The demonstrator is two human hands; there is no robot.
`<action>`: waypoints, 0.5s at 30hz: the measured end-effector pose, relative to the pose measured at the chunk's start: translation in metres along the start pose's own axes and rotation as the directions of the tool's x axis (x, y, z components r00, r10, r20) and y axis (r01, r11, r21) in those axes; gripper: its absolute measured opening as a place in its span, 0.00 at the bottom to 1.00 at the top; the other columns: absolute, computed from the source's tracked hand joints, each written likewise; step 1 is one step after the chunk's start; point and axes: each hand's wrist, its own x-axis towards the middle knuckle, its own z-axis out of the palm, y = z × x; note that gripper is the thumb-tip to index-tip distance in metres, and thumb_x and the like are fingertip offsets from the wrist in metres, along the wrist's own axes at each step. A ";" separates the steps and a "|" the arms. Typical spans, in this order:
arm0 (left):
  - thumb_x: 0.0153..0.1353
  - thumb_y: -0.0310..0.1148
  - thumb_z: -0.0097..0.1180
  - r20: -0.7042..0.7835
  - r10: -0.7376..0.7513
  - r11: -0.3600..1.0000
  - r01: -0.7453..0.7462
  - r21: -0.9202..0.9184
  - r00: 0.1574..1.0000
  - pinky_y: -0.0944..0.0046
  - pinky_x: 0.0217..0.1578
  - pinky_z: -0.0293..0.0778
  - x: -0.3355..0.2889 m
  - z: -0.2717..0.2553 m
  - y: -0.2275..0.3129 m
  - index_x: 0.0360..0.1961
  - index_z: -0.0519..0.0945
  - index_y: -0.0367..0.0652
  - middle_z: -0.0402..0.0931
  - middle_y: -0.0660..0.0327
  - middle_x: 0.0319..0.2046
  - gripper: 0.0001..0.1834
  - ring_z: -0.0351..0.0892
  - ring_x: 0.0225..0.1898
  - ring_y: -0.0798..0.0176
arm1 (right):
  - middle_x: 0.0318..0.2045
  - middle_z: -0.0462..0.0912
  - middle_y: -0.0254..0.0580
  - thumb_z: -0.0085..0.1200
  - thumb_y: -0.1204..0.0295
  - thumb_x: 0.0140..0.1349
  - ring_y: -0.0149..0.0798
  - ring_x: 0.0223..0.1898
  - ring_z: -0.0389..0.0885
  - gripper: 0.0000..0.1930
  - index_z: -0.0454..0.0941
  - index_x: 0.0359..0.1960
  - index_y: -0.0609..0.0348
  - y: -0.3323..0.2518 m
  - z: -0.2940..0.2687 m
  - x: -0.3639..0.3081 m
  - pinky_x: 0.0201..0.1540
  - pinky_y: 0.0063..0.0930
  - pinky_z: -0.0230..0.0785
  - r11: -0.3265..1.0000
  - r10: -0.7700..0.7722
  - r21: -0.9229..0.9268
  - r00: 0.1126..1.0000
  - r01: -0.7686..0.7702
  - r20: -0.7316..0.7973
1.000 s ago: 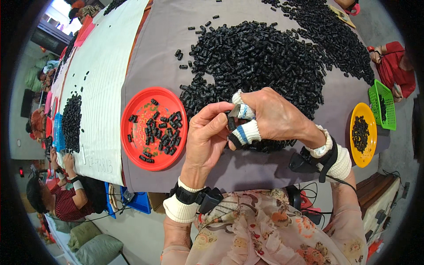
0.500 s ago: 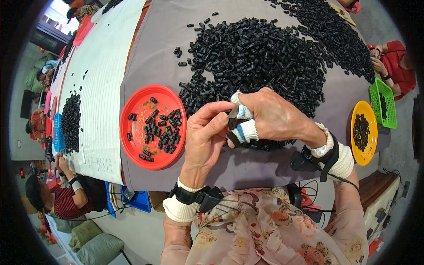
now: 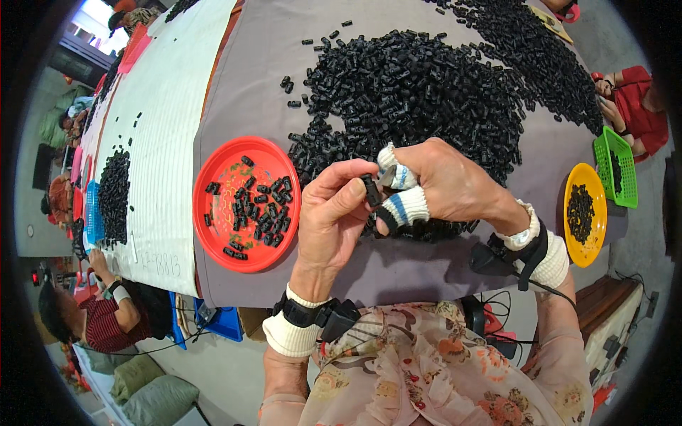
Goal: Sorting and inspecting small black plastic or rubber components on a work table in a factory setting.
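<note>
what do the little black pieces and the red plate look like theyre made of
The small black pieces look like moulded plastic, matte to slightly glossy: uniform in shape and colour, with faint highlights. The one pinched between the left hand and right hand looks the same. The red plate seems to be glossy plastic: bright even colour, thin raised rim, soft sheen. The cloth under it looks like dull grey fabric.

Left hand [image 3: 334, 213] and right hand [image 3: 444, 184] fingertip to fingertip, seemingly pinching.

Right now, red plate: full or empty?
Partly filled. The red plate holds a loose cluster of small black parts right of centre; much red base shows bare.
</note>
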 end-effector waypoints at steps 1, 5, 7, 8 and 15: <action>0.57 0.27 0.54 0.008 0.003 0.999 -0.003 -0.035 1.000 0.69 0.37 0.72 0.001 0.001 0.000 0.42 0.75 0.34 0.77 0.59 0.35 0.12 0.76 0.35 0.68 | 0.14 0.72 0.44 0.64 0.60 0.43 0.36 0.16 0.69 0.20 0.70 0.21 0.66 0.002 0.000 0.000 0.22 0.30 0.62 0.998 0.021 0.059 1.000 -0.021 0.008; 0.58 0.27 0.53 0.028 0.002 0.998 0.000 -0.056 1.000 0.66 0.39 0.72 0.000 -0.002 -0.002 0.42 0.74 0.34 0.76 0.58 0.36 0.12 0.76 0.36 0.67 | 0.14 0.72 0.44 0.63 0.61 0.43 0.36 0.16 0.69 0.20 0.71 0.22 0.66 0.000 -0.005 0.000 0.22 0.30 0.62 0.998 0.064 -0.008 0.996 -0.064 0.054; 0.58 0.27 0.53 0.043 -0.021 0.996 0.025 -0.084 0.999 0.66 0.39 0.72 -0.001 -0.003 -0.001 0.42 0.75 0.34 0.76 0.57 0.36 0.12 0.76 0.36 0.67 | 0.14 0.72 0.45 0.63 0.61 0.43 0.36 0.16 0.69 0.20 0.71 0.21 0.67 0.002 -0.003 0.001 0.22 0.31 0.62 0.999 0.053 0.010 0.998 -0.053 0.021; 0.58 0.27 0.53 0.045 -0.022 0.996 0.026 -0.084 0.999 0.66 0.39 0.72 -0.001 -0.002 -0.001 0.42 0.75 0.34 0.76 0.57 0.36 0.12 0.76 0.36 0.67 | 0.14 0.72 0.45 0.63 0.61 0.43 0.36 0.16 0.69 0.20 0.71 0.21 0.67 0.001 -0.003 0.001 0.22 0.31 0.62 0.999 0.053 0.010 0.998 -0.054 0.020; 0.57 0.27 0.53 0.052 -0.002 1.000 0.003 -0.019 0.999 0.66 0.40 0.73 0.000 -0.003 -0.002 0.41 0.75 0.34 0.76 0.57 0.37 0.11 0.76 0.37 0.66 | 0.15 0.73 0.37 0.68 0.63 0.38 0.27 0.17 0.68 0.19 0.73 0.21 0.64 -0.001 -0.002 0.002 0.21 0.25 0.62 0.991 0.081 -0.107 0.996 -0.076 0.042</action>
